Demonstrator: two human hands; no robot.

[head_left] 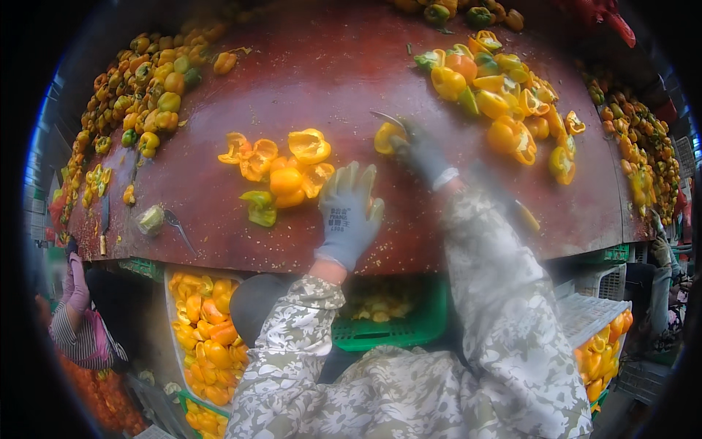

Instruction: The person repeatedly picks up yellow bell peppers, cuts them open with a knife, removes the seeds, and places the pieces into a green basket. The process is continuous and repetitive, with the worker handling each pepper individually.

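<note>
My left hand (349,212), in a grey glove, is palm down over the table near its front edge, fingers stretched out and apart. A bit of orange shows beside its thumb; what lies under the palm is hidden. To its left is a cluster of cut yellow-orange peppers (287,183) and a green-yellow piece (259,208). My right hand (424,152), gloved too, is closed farther off on a tool with a thin curved metal blade (385,117); its handle is hidden. The fingers of that hand touch a yellow pepper piece (388,137) just below the blade.
Halved peppers (504,95) are heaped at right, whole ones (146,88) at far left. A yellow handle (526,216) lies by my right sleeve. Below the table edge are a green crate (431,325) and crates of pepper pieces (212,329). A person (80,314) is at left.
</note>
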